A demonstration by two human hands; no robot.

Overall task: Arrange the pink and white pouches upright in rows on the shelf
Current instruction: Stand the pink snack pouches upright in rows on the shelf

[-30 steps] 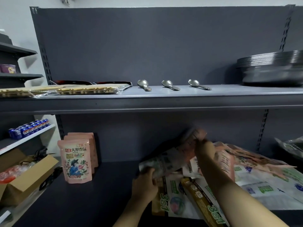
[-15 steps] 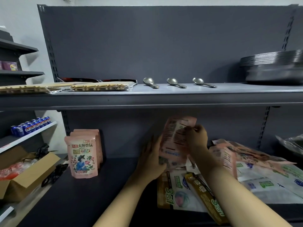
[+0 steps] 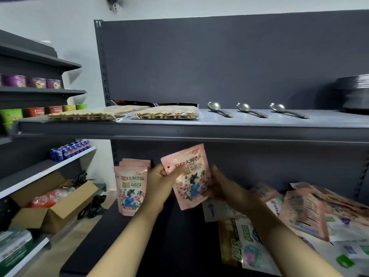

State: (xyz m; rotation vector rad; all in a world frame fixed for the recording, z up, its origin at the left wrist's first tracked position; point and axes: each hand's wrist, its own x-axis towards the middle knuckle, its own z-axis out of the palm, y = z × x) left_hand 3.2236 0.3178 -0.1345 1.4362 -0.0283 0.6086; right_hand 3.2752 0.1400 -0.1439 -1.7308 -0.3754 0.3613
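Note:
A pink pouch with a floral print hangs in the air above the dark lower shelf, front side toward me and tilted. My left hand grips its upper left corner. My right hand holds its right edge from behind. To the left, a short row of pink pouches stands upright near the shelf's back left corner. At the right lies a loose pile of pink and white pouches, flat and overlapping.
The upper shelf carries three spoons, packets of sticks and stacked dark pans. A side rack at the left holds blue cans, cups and an open cardboard box.
The pouch was lifted off the pile, turned from its back side to its printed front, and carried left. Both hands moved left with it, and the camera view shifted.

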